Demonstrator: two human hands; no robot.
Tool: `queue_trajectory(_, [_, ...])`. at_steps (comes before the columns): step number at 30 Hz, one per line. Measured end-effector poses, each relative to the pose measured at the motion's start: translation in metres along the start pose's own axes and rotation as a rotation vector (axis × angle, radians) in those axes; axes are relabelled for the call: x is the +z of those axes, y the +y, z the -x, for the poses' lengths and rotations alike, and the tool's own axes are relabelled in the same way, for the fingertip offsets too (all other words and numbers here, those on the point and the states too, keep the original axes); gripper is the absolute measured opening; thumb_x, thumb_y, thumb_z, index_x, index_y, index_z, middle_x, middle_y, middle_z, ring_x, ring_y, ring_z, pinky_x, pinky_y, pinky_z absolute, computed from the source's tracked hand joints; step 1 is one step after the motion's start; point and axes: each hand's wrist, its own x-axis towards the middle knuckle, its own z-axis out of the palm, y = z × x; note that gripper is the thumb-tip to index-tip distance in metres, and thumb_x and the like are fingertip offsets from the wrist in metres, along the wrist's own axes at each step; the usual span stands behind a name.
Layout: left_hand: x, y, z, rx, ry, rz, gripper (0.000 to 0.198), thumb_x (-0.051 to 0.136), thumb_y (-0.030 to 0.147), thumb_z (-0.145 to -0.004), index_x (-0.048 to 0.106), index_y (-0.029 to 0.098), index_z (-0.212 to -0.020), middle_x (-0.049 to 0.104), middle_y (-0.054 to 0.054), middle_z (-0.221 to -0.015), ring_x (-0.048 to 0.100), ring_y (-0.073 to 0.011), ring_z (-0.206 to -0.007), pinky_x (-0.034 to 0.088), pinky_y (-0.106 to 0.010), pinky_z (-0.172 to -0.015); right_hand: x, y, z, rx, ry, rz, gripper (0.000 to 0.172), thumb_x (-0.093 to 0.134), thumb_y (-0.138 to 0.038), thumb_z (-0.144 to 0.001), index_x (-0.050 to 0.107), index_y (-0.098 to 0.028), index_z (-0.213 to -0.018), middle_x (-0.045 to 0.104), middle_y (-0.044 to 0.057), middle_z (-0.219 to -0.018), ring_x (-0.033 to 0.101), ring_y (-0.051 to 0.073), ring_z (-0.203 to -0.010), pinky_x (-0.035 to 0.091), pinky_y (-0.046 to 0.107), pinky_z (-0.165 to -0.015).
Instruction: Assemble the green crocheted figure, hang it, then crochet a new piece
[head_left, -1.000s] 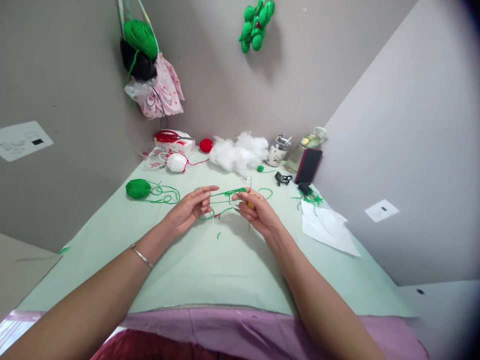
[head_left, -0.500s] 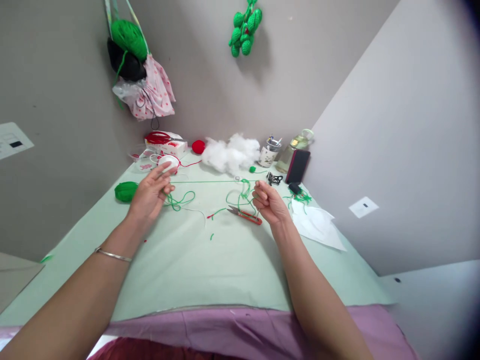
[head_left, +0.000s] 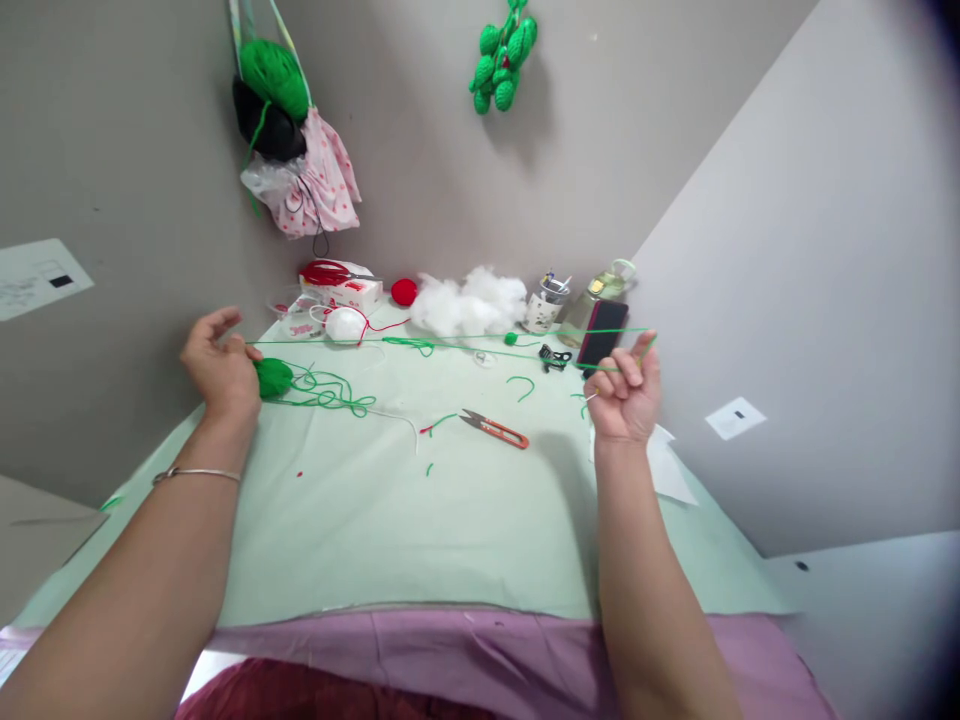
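Green yarn (head_left: 409,343) stretched taut beyond snips (head_left: 498,430); L hand (head_left: 223,365) left of snips, half-curled, grip on yarn unclear; R hand (head_left: 625,400) right of snips, clenched on thin tool (head_left: 592,396) w/ yarn looped over index.

Slim orange-handled metal snips (head_left: 495,429) lie on the pale green tablecloth (head_left: 405,540), right of the oval green yarn ball (head_left: 273,378), before the fluffy white stuffing (head_left: 469,303).

Head-worn view, forward and downward
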Motion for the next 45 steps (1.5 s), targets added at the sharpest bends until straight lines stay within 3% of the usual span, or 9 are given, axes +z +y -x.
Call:
queue_trajectory(5, [-0.003, -0.002, -0.004, 0.054, 0.014, -0.185, 0.049, 0.041, -0.007, -0.083, 0.060, 0.004, -0.126, 0.066, -0.011, -0.126, 0.048, -0.0028, -0.053, 0.041, -0.019, -0.053, -0.027, -0.014, -0.010, -0.145, 0.151, 0.476, 0.021, 0.056, -0.049, -0.094, 0.067, -0.032, -0.099, 0.015, -0.010, -0.056, 0.006, 0.012, -0.046, 0.014, 0.023, -0.037])
queue_trajectory(10, [-0.002, 0.001, 0.008, 0.194, -0.148, -0.400, 0.038, 0.053, 0.005, -0.085, 0.069, 0.011, -0.118, 0.072, -0.008, -0.116, 0.063, -0.0157, -0.078, 0.053, -0.034, -0.080, -0.041, -0.003, -0.013, 0.055, 0.250, 0.921, 0.030, 0.063, -0.052, -0.085, 0.066, -0.023, -0.089, 0.028, -0.010, -0.052, 0.018, 0.009, -0.044, 0.020, 0.024, -0.042])
queue_trajectory(14, [0.003, 0.009, 0.025, 0.399, -0.255, -0.522, 0.040, 0.069, 0.021, -0.082, 0.070, 0.015, -0.122, 0.059, -0.013, -0.145, 0.036, -0.0381, -0.145, 0.016, -0.060, -0.122, -0.037, 0.020, -0.005, 0.164, 0.308, 1.351, 0.033, 0.078, -0.044, -0.070, 0.070, -0.018, -0.087, 0.059, 0.003, -0.077, 0.050, 0.016, -0.064, 0.036, 0.028, -0.057])
queue_trajectory(19, [0.019, 0.011, 0.050, 0.563, -0.518, -0.518, 0.030, 0.062, 0.023, -0.085, 0.074, 0.022, -0.112, 0.060, -0.009, -0.145, 0.028, -0.0314, -0.153, 0.013, -0.053, -0.127, -0.014, 0.039, 0.004, 0.117, 0.241, 1.657, 0.029, 0.071, -0.039, -0.077, 0.073, -0.018, -0.097, 0.066, 0.012, -0.100, 0.061, 0.029, -0.095, 0.041, 0.037, -0.079])
queue_trajectory(23, [0.026, 0.004, 0.064, 0.547, -0.767, -0.442, 0.026, 0.055, 0.014, -0.080, 0.076, 0.024, -0.094, 0.062, -0.008, -0.144, 0.026, -0.0336, -0.154, 0.012, -0.060, -0.125, 0.006, 0.051, 0.009, 0.082, 0.082, 1.661, 0.018, 0.062, -0.033, -0.084, 0.074, -0.020, -0.086, 0.067, 0.009, -0.079, 0.061, 0.027, -0.083, 0.040, 0.037, -0.078])
queue_trajectory(29, [0.027, 0.011, 0.073, 0.356, -0.866, -0.334, 0.007, 0.065, 0.020, -0.074, 0.066, 0.023, -0.068, 0.070, -0.011, -0.127, 0.035, -0.0392, -0.146, 0.011, -0.062, -0.123, 0.035, 0.069, 0.026, -0.004, -0.096, 1.476, 0.016, 0.065, -0.034, -0.085, 0.073, -0.023, -0.093, 0.066, 0.005, -0.076, 0.056, 0.021, -0.071, 0.038, 0.034, -0.073])
queue_trajectory(34, [0.029, 0.042, 0.105, 0.089, -1.070, -0.105, 0.019, 0.062, 0.039, -0.084, 0.067, 0.021, -0.085, 0.075, -0.008, -0.098, 0.067, -0.0285, -0.095, 0.050, -0.045, -0.092, 0.063, 0.079, 0.048, 0.038, -0.221, 1.246, 0.025, 0.060, -0.042, -0.091, 0.072, -0.021, -0.091, 0.072, 0.007, -0.086, 0.057, 0.018, -0.070, 0.043, 0.031, -0.067])
queue_trajectory(39, [0.029, 0.064, 0.137, -0.119, -1.278, 0.128, 0.031, 0.068, 0.048, -0.083, 0.071, 0.019, -0.091, 0.073, -0.004, -0.086, 0.067, -0.0221, -0.084, 0.049, -0.034, -0.081, 0.080, 0.084, 0.062, 0.301, -0.488, 1.011, 0.031, 0.065, -0.042, -0.089, 0.072, -0.022, -0.113, 0.073, 0.005, -0.106, 0.053, 0.013, -0.067, 0.039, 0.027, -0.060])
queue_trajectory(45, [0.029, 0.065, 0.138, -0.327, -1.307, 0.237, 0.032, 0.079, 0.042, -0.077, 0.072, 0.019, -0.099, 0.075, -0.005, -0.091, 0.069, -0.0218, -0.088, 0.048, -0.035, -0.083, 0.079, 0.082, 0.058, 0.469, -0.542, 0.969, 0.022, 0.065, -0.037, -0.087, 0.074, -0.017, -0.085, 0.060, -0.002, -0.066, 0.039, 0.011, -0.058, 0.029, 0.026, -0.056])
